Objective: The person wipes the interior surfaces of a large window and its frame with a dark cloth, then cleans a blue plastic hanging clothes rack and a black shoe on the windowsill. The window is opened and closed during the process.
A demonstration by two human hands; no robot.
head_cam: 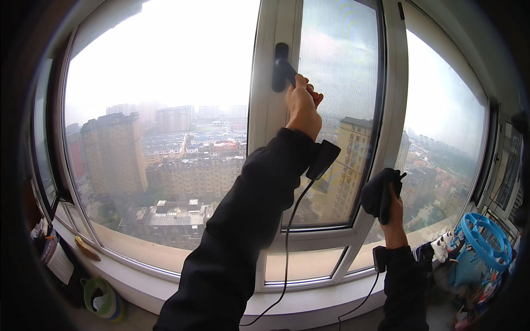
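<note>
With my left hand point(304, 101) I grip the lever of a black window handle point(281, 68), which slants down to the right from its mounting plate. The handle is fixed to the white frame point(271, 111) of a window sash with a mesh screen point(337, 53). Lower on the right, my right hand point(395, 211) is closed on a bunched black cloth point(380, 194), held up before the frame's right upright. The cloth hides part of that hand's fingers. Both forearms wear black sleeves, and a small black device with a cable sits at each wrist.
A white windowsill point(136, 285) runs below the panes. A green bucket point(99, 296) stands at the lower left. On the right are a blue clip hanger point(486, 242) and white shoes point(442, 246). Tall buildings show outside through the large left pane point(165, 62). Cables dangle from both wrist devices.
</note>
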